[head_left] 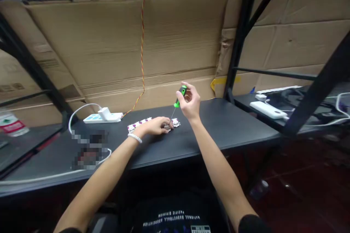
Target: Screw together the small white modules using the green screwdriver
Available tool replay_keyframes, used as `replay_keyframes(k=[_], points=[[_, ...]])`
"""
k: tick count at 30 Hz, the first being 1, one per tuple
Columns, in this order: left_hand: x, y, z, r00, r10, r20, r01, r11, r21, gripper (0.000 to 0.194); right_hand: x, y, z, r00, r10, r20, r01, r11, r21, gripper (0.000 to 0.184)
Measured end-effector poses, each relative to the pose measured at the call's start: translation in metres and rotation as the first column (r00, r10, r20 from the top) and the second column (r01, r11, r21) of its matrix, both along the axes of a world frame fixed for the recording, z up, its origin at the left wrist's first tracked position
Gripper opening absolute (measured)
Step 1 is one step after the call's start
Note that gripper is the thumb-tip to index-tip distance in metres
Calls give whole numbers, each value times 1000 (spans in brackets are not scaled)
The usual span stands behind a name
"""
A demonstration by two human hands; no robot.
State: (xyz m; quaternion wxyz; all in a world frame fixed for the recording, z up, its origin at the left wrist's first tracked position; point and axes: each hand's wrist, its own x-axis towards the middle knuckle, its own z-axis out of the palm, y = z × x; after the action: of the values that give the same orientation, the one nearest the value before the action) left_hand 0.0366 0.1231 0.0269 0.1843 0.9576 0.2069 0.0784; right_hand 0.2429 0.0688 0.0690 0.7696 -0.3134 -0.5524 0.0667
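My right hand point(190, 102) grips a small screwdriver with a green and black handle point(181, 95), held tilted with its thin metal shaft pointing down and left. The tip meets a row of small white and purple parts point(138, 123) lying on the black tabletop point(218, 127). My left hand point(155, 126) rests flat on that row, fingers pressing the right end beside the screwdriver tip. A white bead bracelet is on my left wrist. The parts under my fingers are hidden.
A white power strip with a plugged charger point(104, 116) and white cable lies at the back left. Cardboard sheets point(153, 47) wall off the back. Black shelf posts point(240, 36) stand right, with a white device point(267, 109) and cables beyond. A labelled bottle point(11, 123) stands far left.
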Motion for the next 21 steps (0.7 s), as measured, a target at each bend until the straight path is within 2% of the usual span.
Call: replay_keyframes(k=[6, 10, 17, 21], points=[[4, -2, -2, 1000, 7, -22, -6, 997, 80, 29, 0, 0, 0, 1000, 15, -4, -15, 1000, -8, 42], [3, -2, -4, 1000, 2, 1, -2, 998, 63, 28, -1, -1, 0, 1000, 12, -8, -12, 1000, -6, 42], [2, -7, -6, 995, 60, 83, -64, 997, 47, 34, -1, -2, 1, 1000, 11, -4, -11, 1000, -22, 42], [-2, -6, 0, 989, 68, 129, -71, 997, 20, 44, -1, 0, 0, 1000, 13, -26, -14, 1000, -14, 43]])
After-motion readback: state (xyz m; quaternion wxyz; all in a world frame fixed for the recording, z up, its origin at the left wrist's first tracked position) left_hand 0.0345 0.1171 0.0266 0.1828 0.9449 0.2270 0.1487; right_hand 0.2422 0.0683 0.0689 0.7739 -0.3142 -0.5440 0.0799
